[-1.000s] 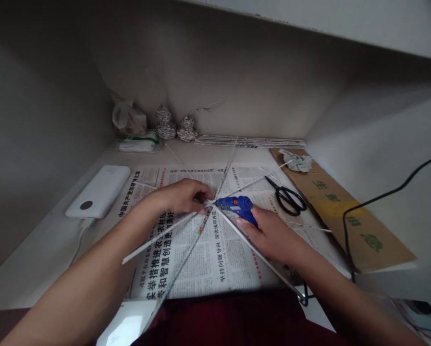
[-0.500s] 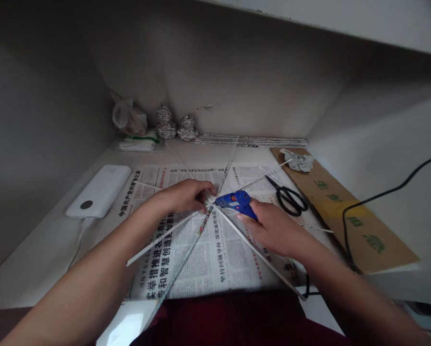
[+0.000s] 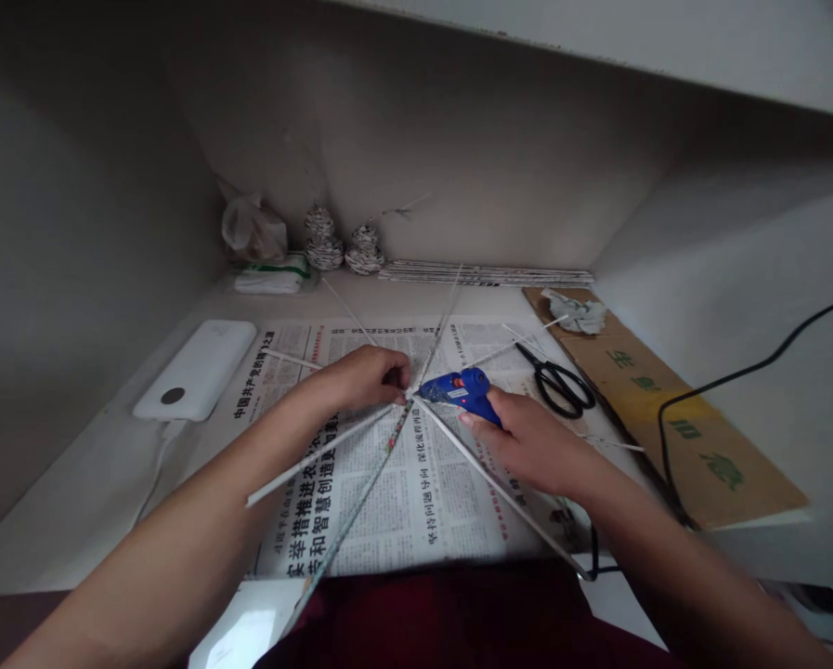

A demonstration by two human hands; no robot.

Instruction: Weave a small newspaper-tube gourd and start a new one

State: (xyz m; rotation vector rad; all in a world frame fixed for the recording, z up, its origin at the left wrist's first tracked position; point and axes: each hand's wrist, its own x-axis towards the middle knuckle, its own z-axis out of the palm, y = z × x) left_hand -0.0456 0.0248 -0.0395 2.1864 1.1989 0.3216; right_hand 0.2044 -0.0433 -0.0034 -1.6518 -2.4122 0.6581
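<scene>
Several thin rolled-paper sticks (image 3: 489,474) fan out like spokes from one crossing point over the newspaper. At that crossing, the fingers of my left hand (image 3: 369,376) are bent in a pinch on the sticks; their tips are partly hidden. My right hand (image 3: 527,432) is wrapped round the grip of a blue hot glue gun (image 3: 462,388). The gun's nozzle points left, at the crossing beside my left fingertips. One patterned stick (image 3: 360,511) runs from the middle toward my body.
Black scissors (image 3: 562,386) lie right of the glue gun, near a cardboard strip (image 3: 667,409) with crumpled paper (image 3: 575,313) on it. A white power bank (image 3: 197,370) is at left. Two woven gourd shapes (image 3: 324,240) and a bundle of paper sticks (image 3: 486,273) line the back wall. A black cable (image 3: 722,367) hangs at right.
My left fingers have curled in a little more at the crossing. The glue gun stays at nearly the same spot, and the view has shifted slightly.
</scene>
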